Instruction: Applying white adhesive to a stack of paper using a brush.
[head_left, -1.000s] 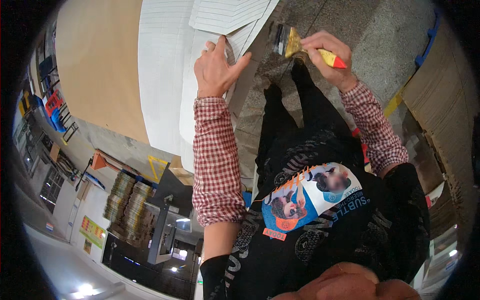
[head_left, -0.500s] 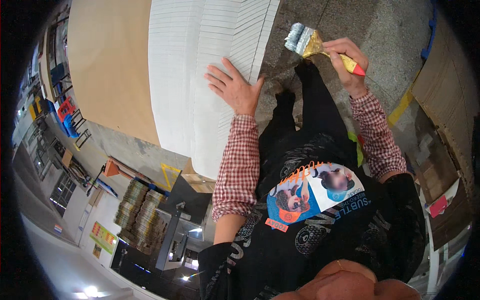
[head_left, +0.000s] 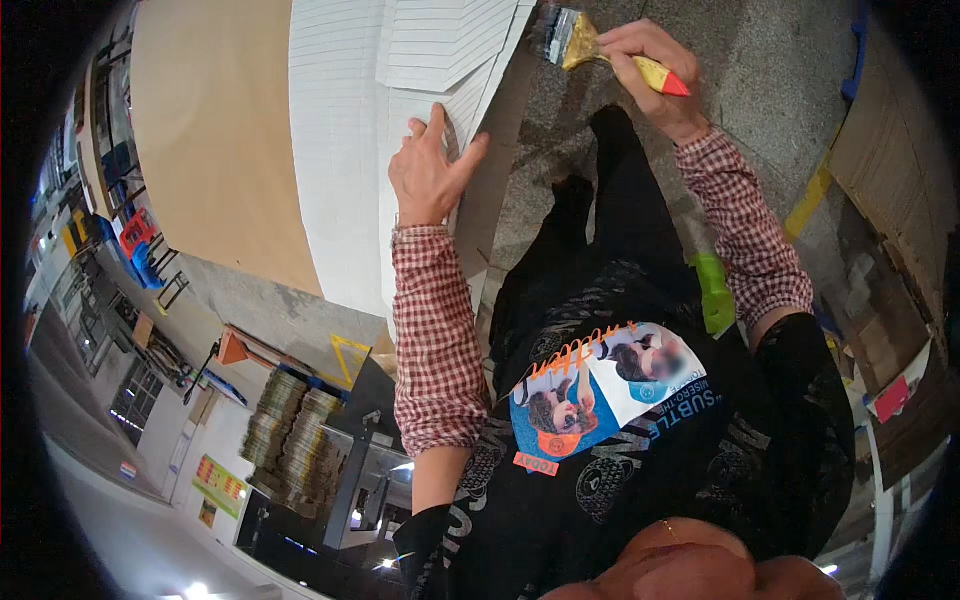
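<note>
My right hand (head_left: 652,72) grips a wide flat paintbrush (head_left: 577,45) by its yellow handle with a red end. The pale-coated bristles point left, off the right edge of a stack of white lined sheets (head_left: 340,130). On that stack rests my left hand (head_left: 430,175), its thumb stretched away from the forefinger and the other fingers partly bent. Its fingertips touch near the lower edge of an upper lined sheet (head_left: 435,50), which stands slightly raised. What lies under the palm is hidden.
Left of the sheets lies a large tan board (head_left: 210,140). Cardboard (head_left: 890,150) stands at the far right. Bundled stacks (head_left: 290,435) sit at the lower left, near a dark machine (head_left: 370,480). Yellow tape (head_left: 808,200) marks the speckled floor.
My left hand has shifted left and its fingers have bent; the upper sheet's lower edge now shows apart from the stack. The right hand with the paintbrush has moved up and left.
</note>
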